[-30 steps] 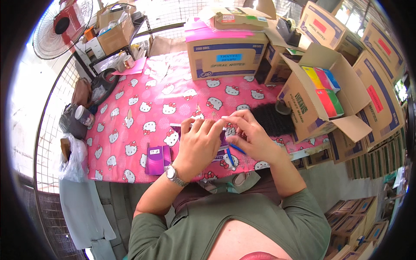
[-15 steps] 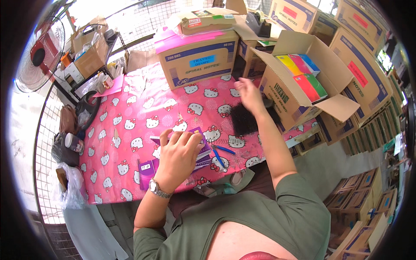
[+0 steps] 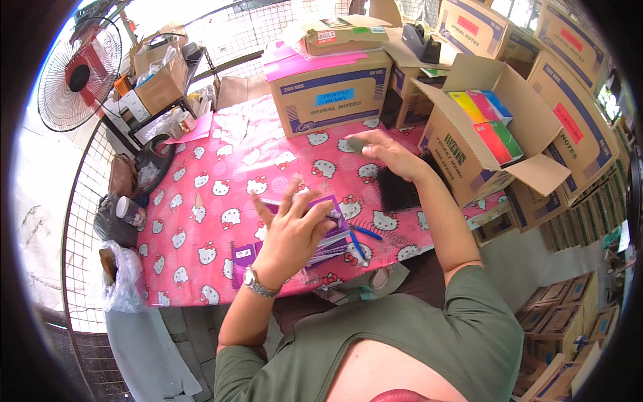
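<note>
My left hand is spread open over a small stack of purple-covered notebooks near the table's front edge. Its fingers hide part of the top cover. Over the table to the right, my right hand holds a small, dark grey-green, rounded object at its fingertips; its kind is not clear. Below that hand lies a dense black bundle of what look like spiral binding wires. Blue-handled pliers rest just right of the notebooks, with a loose wire coil beside them.
A closed carton with pink sheets on top stands at the table's back. An open carton with colourful packs is at the right. A black tape dispenser, a fan and a plastic bag surround the pink patterned table.
My right hand has come back from the far right and now carries the small dark object. My left hand's fingers have spread over the notebooks. The whole view has shifted slightly.
</note>
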Demonstrator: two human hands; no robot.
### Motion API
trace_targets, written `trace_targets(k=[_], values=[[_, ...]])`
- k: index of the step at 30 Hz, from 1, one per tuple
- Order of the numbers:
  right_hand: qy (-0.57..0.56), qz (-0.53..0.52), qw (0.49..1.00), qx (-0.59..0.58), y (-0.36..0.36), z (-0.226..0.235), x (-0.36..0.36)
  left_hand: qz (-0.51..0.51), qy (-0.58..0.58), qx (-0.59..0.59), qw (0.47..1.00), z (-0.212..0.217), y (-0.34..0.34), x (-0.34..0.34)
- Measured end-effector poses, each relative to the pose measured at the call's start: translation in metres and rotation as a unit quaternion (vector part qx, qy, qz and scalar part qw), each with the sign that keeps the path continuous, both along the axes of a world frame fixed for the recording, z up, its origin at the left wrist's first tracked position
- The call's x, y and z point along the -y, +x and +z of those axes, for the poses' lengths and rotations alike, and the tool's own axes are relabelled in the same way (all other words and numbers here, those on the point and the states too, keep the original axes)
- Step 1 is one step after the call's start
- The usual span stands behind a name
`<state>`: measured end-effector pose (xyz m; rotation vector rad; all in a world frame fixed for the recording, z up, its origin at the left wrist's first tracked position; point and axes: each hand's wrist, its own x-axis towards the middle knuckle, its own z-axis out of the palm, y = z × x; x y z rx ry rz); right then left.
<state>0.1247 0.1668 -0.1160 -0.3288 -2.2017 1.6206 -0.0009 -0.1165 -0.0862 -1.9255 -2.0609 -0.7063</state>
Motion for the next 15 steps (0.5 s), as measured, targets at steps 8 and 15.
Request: trace_targets(k=[8,15], values=[[-0.099,0.348,0.932,0.015,-0.004,0.048,0.053,0.043,0.040,0.061,0.996,-0.008,-0.010,0.001],[-0.270,0.328,0.905,-0.007,-0.001,0.066,0.061,0.022,0.031,0.092,0.995,-0.001,-0.011,-0.005]])
